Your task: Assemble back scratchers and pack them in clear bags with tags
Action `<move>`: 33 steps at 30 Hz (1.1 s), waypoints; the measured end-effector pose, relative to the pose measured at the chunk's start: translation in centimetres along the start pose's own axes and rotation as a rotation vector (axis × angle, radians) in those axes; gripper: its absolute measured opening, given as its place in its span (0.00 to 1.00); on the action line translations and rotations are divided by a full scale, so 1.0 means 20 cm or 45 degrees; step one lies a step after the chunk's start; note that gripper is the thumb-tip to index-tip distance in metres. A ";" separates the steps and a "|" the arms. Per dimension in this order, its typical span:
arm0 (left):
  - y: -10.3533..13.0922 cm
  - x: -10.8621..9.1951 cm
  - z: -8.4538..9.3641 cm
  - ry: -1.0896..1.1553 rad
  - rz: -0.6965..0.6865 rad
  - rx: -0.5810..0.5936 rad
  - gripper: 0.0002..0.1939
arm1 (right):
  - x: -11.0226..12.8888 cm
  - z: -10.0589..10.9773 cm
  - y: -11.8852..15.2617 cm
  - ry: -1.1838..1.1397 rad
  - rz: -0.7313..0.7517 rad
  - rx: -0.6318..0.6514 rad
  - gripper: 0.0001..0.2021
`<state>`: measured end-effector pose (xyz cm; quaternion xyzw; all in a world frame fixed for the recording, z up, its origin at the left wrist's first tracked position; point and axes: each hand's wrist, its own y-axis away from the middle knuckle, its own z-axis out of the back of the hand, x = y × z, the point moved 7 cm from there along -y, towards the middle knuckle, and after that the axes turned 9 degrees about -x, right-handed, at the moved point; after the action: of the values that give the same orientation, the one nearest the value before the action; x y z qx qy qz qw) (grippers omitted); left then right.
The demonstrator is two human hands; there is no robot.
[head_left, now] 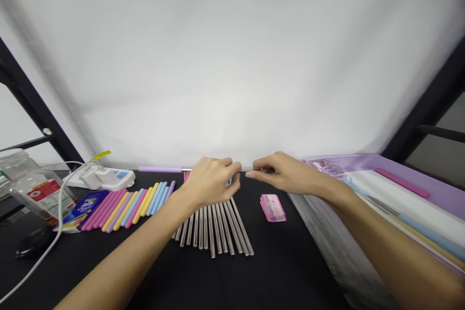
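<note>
My left hand (216,179) is closed around a thin metal rod with a lilac handle (160,169), held level, with the handle sticking out to the left. Opposite it, my right hand (278,169) pinches the rod's right end between thumb and fingers; a dark bit of the tip shows there. Below my left hand, several shiny metal rods (221,232) lie fanned out on the black table, their far ends partly covered by the hand. A small stack of pink cards (273,208) rests below my right hand.
Several pink, yellow, blue and lilac sticks (125,207) lie in a row at left, beside a purple packet (87,207). Further left are a power strip (119,179), a clear jar (43,189), a black mouse (34,243) and a white cable. A lilac tray (388,162) stands right.
</note>
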<state>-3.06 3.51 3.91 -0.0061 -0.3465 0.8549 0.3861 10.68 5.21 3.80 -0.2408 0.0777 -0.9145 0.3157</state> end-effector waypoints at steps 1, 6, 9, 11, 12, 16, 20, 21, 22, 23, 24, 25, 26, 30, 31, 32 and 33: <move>0.02 0.05 -0.01 0.002 0.025 0.015 0.10 | -0.02 0.01 0.00 -0.009 -0.002 0.005 0.24; 0.09 0.29 -0.02 -0.113 0.154 0.046 0.09 | -0.14 0.07 0.02 0.027 -0.097 -0.005 0.24; 0.06 0.19 -0.02 -0.178 0.117 0.010 0.11 | -0.10 0.05 0.01 0.064 -0.095 -0.053 0.24; 0.03 0.09 -0.01 -0.153 0.052 -0.030 0.12 | -0.05 0.03 0.01 0.064 -0.057 -0.054 0.23; 0.02 0.07 0.00 -0.152 0.044 -0.048 0.12 | -0.05 0.02 0.01 0.085 -0.041 -0.045 0.23; 0.03 0.22 0.06 -0.247 0.229 -0.092 0.10 | -0.16 0.10 0.06 0.389 -0.148 -0.063 0.23; 0.04 0.24 0.10 -0.347 0.278 -0.193 0.10 | -0.16 0.12 0.06 0.483 -0.151 -0.086 0.23; 0.03 0.18 0.08 -0.321 0.181 -0.185 0.10 | -0.12 0.10 0.05 0.462 -0.115 -0.084 0.22; 0.01 0.12 0.06 -0.295 0.098 -0.174 0.11 | -0.09 0.09 0.03 0.456 -0.096 -0.098 0.22; 0.00 0.07 0.04 -0.276 0.053 -0.182 0.12 | -0.07 0.08 0.02 0.460 -0.094 -0.120 0.22; 0.00 0.04 0.03 -0.274 0.033 -0.189 0.12 | -0.06 0.07 0.01 0.470 -0.104 -0.136 0.22; -0.01 0.04 0.01 -0.281 0.039 -0.188 0.12 | -0.07 0.07 0.00 0.481 -0.120 -0.146 0.22; -0.01 0.06 0.01 -0.295 0.066 -0.184 0.11 | -0.08 0.08 0.00 0.491 -0.133 -0.143 0.22; 0.02 0.21 0.02 -0.367 0.162 -0.161 0.10 | -0.16 0.11 0.01 0.646 -0.094 -0.098 0.19; 0.02 0.23 0.02 -0.386 0.178 -0.170 0.10 | -0.18 0.13 0.02 0.731 -0.101 -0.108 0.19; 0.02 0.25 0.03 -0.400 0.188 -0.181 0.10 | -0.20 0.14 0.02 0.810 -0.123 -0.125 0.19; 0.02 0.24 0.04 -0.404 0.186 -0.192 0.11 | -0.23 0.15 0.02 0.865 -0.153 -0.140 0.20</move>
<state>-6.96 6.12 5.45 0.0747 -0.4647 0.8425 0.2620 15.54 7.63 4.58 0.0563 0.2132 -0.9538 0.2039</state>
